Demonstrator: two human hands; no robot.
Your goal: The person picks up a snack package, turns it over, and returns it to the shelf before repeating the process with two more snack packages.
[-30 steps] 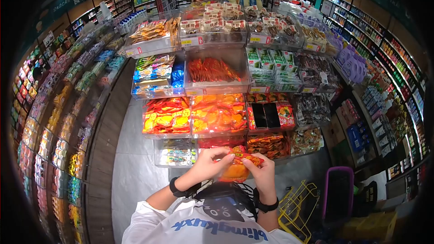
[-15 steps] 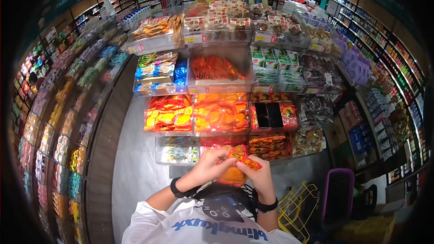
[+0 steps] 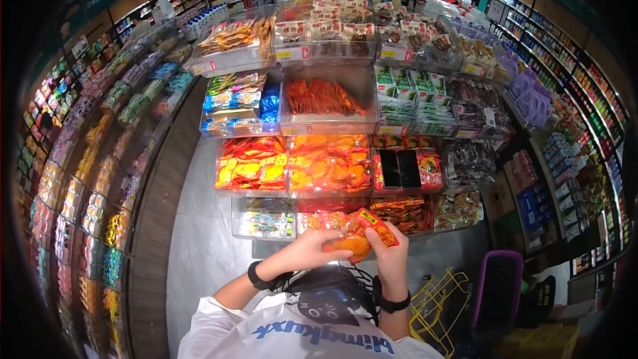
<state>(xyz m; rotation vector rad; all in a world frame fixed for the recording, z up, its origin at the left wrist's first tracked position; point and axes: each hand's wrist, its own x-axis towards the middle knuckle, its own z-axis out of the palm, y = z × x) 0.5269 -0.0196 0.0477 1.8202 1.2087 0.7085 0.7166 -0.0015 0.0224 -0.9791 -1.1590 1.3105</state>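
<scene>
Between my two hands, in front of the bins, is a snack packet [image 3: 357, 246] with a clear, orange-filled body and a red and yellow printed end. My left hand [image 3: 314, 248] grips its left side, thumb on the orange part. At the red end, my right hand [image 3: 389, 247] pinches the packet between thumb and fingers. It is tilted, with the red end toward the upper right. Just beyond my hands, clear bins hold red packets [image 3: 320, 219] and dark orange packets [image 3: 407, 214].
Tiered clear bins [image 3: 329, 166] of packaged snacks rise ahead. Two black phone-like slabs [image 3: 400, 169] lie on one bin. A yellow wire basket [image 3: 444, 306] and a purple-rimmed dark object [image 3: 498, 292] are low on the right. A snack shelf [image 3: 100, 186] runs along the left.
The packet has turned: its red end moved up and right, and its orange body rose between my hands. My left hand has shifted down to the body.
</scene>
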